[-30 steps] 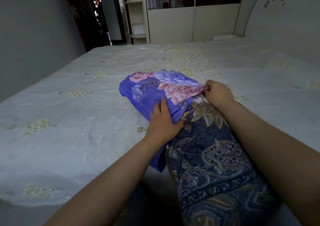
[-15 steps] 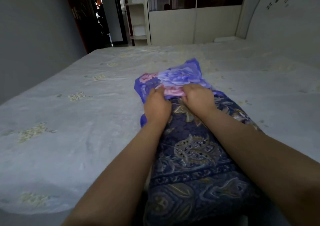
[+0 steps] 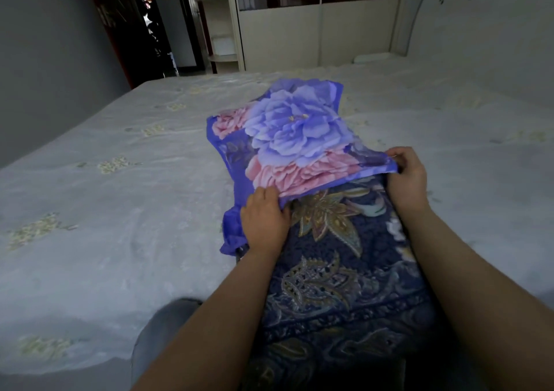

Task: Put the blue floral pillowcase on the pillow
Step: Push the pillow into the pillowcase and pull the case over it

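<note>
A dark blue pillow (image 3: 338, 273) with a gold leaf pattern lies lengthwise on the bed, reaching from my lap away from me. The blue floral pillowcase (image 3: 293, 138), printed with purple and pink flowers, covers the pillow's far end and lies spread beyond it. My left hand (image 3: 265, 219) grips the pillowcase's open hem at the pillow's left side. My right hand (image 3: 406, 174) pinches the same hem at the right side, holding it stretched across the pillow. The pillow's far end is hidden inside the case.
The bed (image 3: 114, 210) has a pale grey sheet with faint yellow flower patches and extends far left and right. A white headboard (image 3: 485, 18) stands at the right. A wardrobe (image 3: 317, 30) and an open doorway (image 3: 156, 24) lie beyond the bed's far edge.
My hands have moved apart along the hem, the right one going far right. The pillowcase has spread out flatter and wider over the pillow's far end.
</note>
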Demonstrator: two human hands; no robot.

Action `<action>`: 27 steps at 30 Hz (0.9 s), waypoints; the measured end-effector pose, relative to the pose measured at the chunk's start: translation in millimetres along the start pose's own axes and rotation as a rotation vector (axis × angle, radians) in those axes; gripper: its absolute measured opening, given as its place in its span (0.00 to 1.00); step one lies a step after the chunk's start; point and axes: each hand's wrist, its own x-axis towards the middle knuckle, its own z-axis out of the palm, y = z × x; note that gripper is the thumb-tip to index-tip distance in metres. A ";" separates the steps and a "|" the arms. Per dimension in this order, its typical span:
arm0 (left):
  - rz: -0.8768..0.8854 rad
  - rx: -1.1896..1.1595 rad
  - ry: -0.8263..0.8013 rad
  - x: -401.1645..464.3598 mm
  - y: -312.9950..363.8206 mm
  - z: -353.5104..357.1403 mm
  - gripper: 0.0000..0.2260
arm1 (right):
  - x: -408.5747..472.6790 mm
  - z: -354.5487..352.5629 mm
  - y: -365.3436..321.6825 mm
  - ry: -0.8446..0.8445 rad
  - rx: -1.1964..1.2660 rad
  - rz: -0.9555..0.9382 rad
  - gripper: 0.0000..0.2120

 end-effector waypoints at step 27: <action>0.198 -0.294 0.019 -83.6 13.4 -16.3 0.07 | -71.8 -52.1 31.9 -0.031 0.040 0.383 0.05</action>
